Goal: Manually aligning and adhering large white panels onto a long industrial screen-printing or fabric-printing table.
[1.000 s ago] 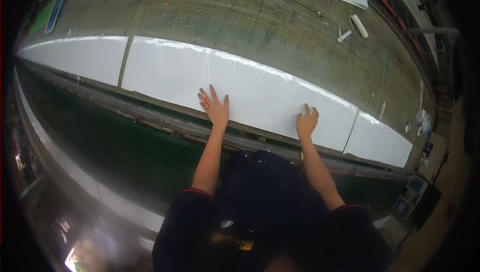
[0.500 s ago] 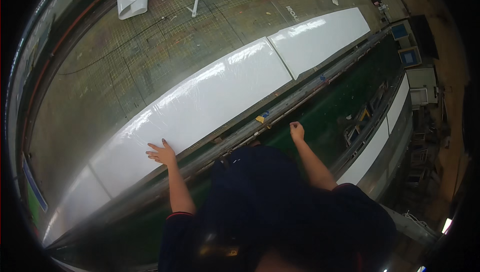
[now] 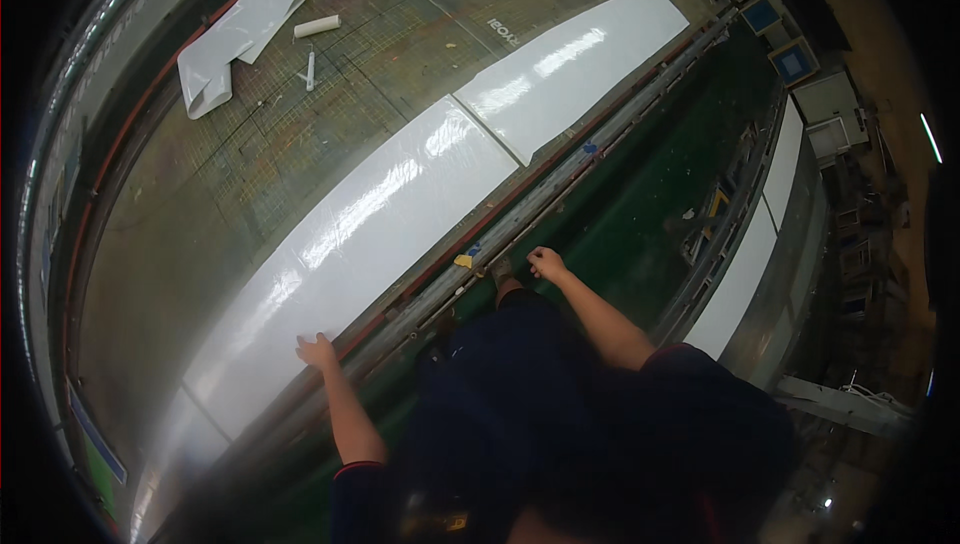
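A long glossy white sheet point(image 3: 390, 214) lies across a worn table, ending at a narrow seam. A second white sheet point(image 3: 570, 74) continues beyond that seam to the right. My left hand point(image 3: 317, 350) is at the near edge of the long sheet, fingers bent but apart, nothing visible in them. Off the table, over the green floor, my right hand point(image 3: 546, 263) has its fingers curled together. Whatever may be inside them is too small to make out.
Farther back on the table point(image 3: 240, 214) lie a paint roller point(image 3: 318, 27) and a crumpled white sheet point(image 3: 235, 39). A rail point(image 3: 470, 274) with yellow and blue scraps runs along the near side. To the right, another table carries a white strip point(image 3: 745, 274); framed panels point(image 3: 793, 62) stand beyond.
My left hand has drawn back from flat on the sheet to its near edge, its fingers bending. The view has shifted, showing more of the crumpled sheet. My right hand stays curled.
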The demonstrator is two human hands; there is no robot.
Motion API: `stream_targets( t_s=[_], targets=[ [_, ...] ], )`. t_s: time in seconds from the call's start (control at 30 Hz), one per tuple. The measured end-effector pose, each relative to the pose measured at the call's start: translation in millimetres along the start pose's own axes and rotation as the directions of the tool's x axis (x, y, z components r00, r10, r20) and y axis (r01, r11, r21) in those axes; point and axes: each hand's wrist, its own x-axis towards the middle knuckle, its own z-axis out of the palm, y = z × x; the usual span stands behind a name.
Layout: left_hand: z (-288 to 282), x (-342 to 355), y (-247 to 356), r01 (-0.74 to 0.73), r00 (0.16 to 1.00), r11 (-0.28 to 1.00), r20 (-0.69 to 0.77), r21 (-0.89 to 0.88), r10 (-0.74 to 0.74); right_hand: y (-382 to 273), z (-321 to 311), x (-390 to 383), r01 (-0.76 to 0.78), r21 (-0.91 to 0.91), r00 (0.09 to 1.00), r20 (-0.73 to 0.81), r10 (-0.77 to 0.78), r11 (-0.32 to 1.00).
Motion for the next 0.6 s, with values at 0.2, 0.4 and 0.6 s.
stream_targets(
  t_s=[0.2,0.4,0.6],
  targets=[
    [10,-154,59,-0.138,0.97,0.979,-0.222,-0.152,0.102,12,-16,24,0.115,-0.106,0.954,0.29,-0.08,0.988],
    [37,-345,89,0.367,0.928,0.903,0.013,-0.223,-0.374,20,-62,61,0.206,-0.238,0.925,0.365,-0.109,0.949],
    [85,-404,-42,0.787,0.531,0.517,0.796,-0.337,-0.29,-133,-86,-1,0.366,0.424,0.788,0.333,-0.518,0.828]
  ],
)
